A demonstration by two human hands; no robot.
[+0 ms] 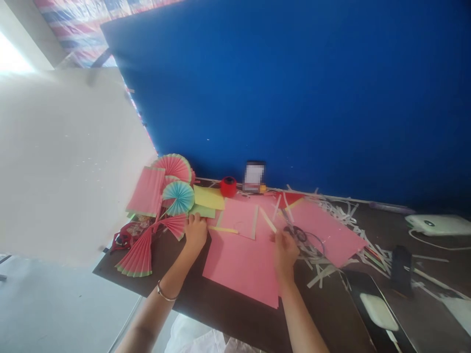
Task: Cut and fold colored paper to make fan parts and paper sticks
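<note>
My right hand [286,251] pinches the lower end of a narrow pale paper strip [268,219] over the pink paper. My left hand [196,231] rests at the near edge of a light green sheet [204,211], fingers slightly apart and bent downward; their tips are partly hidden. Between the hands lies a large pink sheet [241,267], with a smaller pink piece with a green edge [239,215] on top. A yellow strip [225,230] lies across that area. Left of my left hand is a pleated pink paper bow [142,252].
A blue pleated rosette [179,198], pink fan [173,166] and yellow sheet [209,197] lie at left. Behind stands a red tape roll [228,187]. Scissors [300,234], paper scraps [340,211] and a black phone [362,284] are at right. A blue panel [294,98] rises behind.
</note>
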